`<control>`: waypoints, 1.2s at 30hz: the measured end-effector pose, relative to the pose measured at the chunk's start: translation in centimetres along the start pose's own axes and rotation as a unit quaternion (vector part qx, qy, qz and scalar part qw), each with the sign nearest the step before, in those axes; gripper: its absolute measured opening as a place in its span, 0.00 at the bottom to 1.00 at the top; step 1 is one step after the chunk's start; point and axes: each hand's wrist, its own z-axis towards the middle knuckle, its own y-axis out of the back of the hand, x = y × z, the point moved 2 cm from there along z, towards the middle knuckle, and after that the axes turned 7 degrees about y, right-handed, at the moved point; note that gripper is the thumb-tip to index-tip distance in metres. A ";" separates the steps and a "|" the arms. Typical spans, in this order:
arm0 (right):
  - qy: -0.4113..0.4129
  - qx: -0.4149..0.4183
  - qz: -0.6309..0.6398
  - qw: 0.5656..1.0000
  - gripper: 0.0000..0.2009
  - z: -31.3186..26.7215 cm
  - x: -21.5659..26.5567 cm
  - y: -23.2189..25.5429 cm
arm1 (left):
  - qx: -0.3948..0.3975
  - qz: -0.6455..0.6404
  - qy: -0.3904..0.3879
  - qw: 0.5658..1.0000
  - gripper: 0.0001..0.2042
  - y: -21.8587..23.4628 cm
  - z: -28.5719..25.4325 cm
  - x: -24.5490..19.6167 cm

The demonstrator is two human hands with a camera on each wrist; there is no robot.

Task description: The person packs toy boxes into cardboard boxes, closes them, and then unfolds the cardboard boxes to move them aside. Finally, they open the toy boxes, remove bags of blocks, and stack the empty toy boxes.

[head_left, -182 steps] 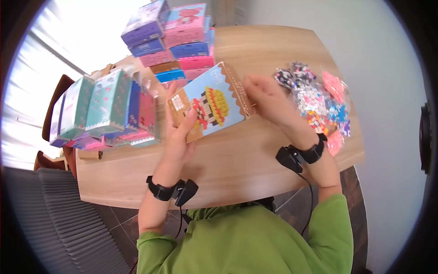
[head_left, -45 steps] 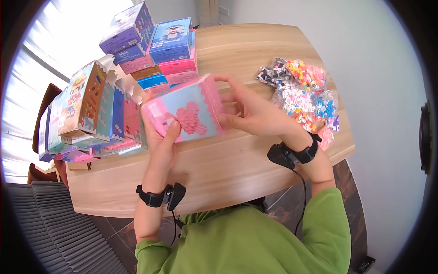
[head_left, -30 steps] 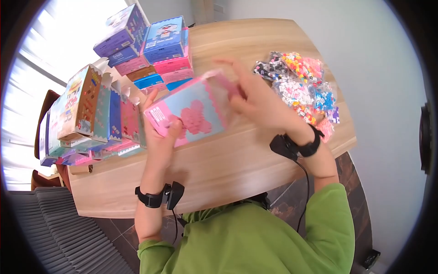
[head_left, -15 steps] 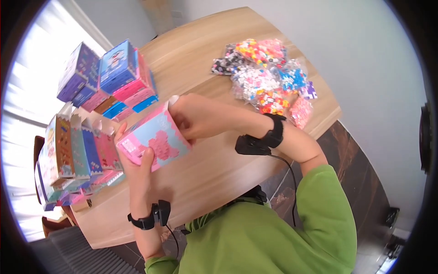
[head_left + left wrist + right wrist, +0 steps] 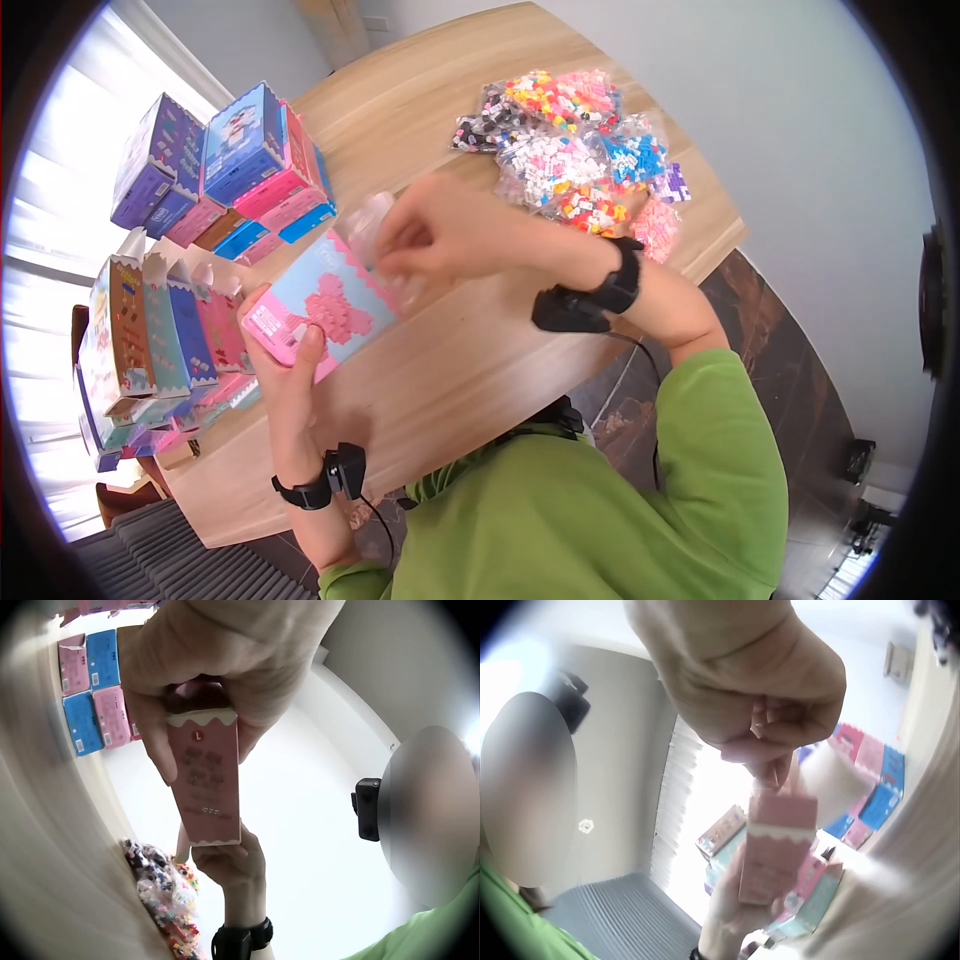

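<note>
My left hand (image 5: 283,375) grips a pink and blue toy-brick box (image 5: 325,300) by its lower end, the thumb across the front. A pink brick bear is pictured on that face. In the left wrist view, fingers and thumb clasp the box (image 5: 206,776) from both sides. The right hand (image 5: 455,235) is at the open end, fingers curled and fingertips pinching at the mouth. In the right wrist view, its fingertips meet the box's pink end (image 5: 784,810), beside a blurred pale flap (image 5: 832,780). The inside of the box is hidden.
Several clear bags of small coloured bricks (image 5: 560,165) lie heaped at the table's far right. Closed boxes (image 5: 240,150) are stacked at the back left. Opened boxes with raised flaps (image 5: 150,330) stand at the left edge. Cables hang from both wrist cameras.
The yellow-figure box has gone to the left pile, and the pink box is in the left hand. Its end has been opened; the right hand has drawn back slightly from inside the mouth. The view has turned.
</note>
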 end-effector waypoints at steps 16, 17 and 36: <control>-0.113 -0.315 -0.014 0.942 0.06 -15.4 -1.6 20.4 | -0.035 0.568 -0.155 0.808 0.35 -0.7 -2.2 -0.7; -0.156 -0.281 -0.059 0.945 0.07 -16.2 -2.5 21.6 | 0.024 0.574 -0.189 0.796 0.37 -1.2 -1.8 -1.3; -0.164 -0.356 -0.458 0.798 0.09 -14.8 -5.7 19.3 | -0.253 0.762 -0.016 0.596 0.31 -0.7 4.9 4.2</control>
